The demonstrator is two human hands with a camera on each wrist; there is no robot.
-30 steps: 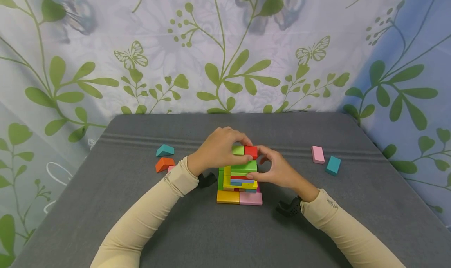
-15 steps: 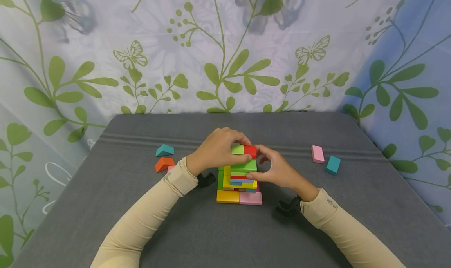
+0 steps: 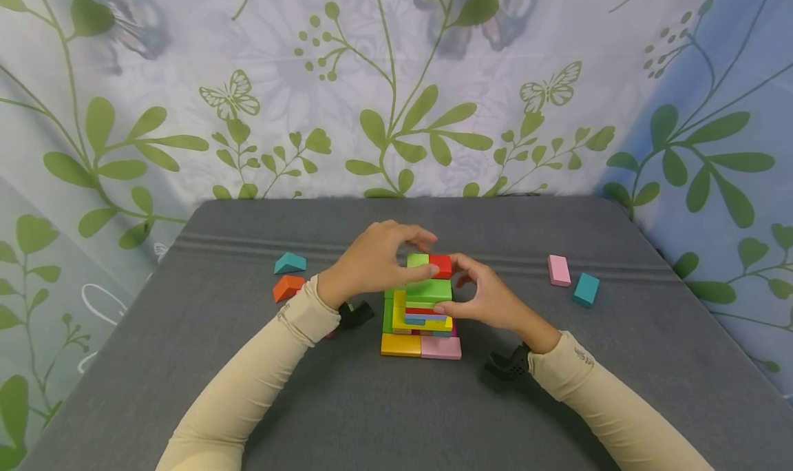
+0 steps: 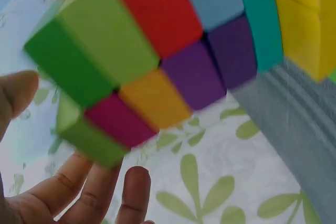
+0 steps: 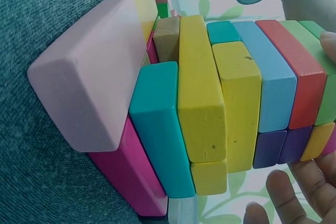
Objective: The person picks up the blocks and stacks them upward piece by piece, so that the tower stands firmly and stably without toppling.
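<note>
A tower of coloured wooden blocks (image 3: 429,291) stands mid-table, a light green block (image 3: 418,259) and a red block (image 3: 442,262) side by side at its top. My left hand (image 3: 379,256) is around the top from the left; its thumb crosses in front of these two in the head view. In the left wrist view its thumb (image 4: 21,93) is apart from the dark green block (image 4: 68,64), its fingers loosely spread. My right hand (image 3: 486,295) holds the upper tower from the right, thumb on the front and fingers (image 5: 315,177) at the purple and orange blocks.
A teal block (image 3: 290,264) and an orange arch-shaped block (image 3: 288,288) lie on the grey table (image 3: 557,416) at left. A pink block (image 3: 559,270) and another teal block (image 3: 586,290) lie at right. A patterned curtain (image 3: 396,85) hangs behind.
My left hand has loosened from the top blocks and shifted slightly left, its fingertips lifting away. The right hand stays in place on the tower.
</note>
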